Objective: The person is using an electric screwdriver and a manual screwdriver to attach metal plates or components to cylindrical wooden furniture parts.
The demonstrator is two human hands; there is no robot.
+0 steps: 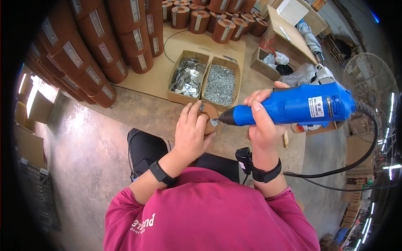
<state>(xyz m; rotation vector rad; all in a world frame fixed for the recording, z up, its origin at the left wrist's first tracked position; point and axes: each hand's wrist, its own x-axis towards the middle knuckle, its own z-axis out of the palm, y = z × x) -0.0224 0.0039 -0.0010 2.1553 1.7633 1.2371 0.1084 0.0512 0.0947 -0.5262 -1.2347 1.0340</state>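
Note:
My left hand (191, 131) is wrapped round a short brown cylinder (210, 110) at the front edge of the bench, its fingers hiding much of it. A small silver metal plate (214, 122) lies against the cylinder's side. In my right hand (264, 115) is a blue electric screwdriver (293, 103), held level. Its dark nose points left and its tip meets the plate; any screw there is too small to make out. Just beyond my hands stand two open cardboard boxes, one with flat metal plates (188, 77), the other with many screws (220, 83).
Tall stacks of brown cylinders (94, 50) rise at the left, and more cylinders (200, 21) stand at the back. A wooden tray (264, 69) with plastic bags sits at the right. The screwdriver's black cord (372, 138) loops down at the right, near a fan (368, 88).

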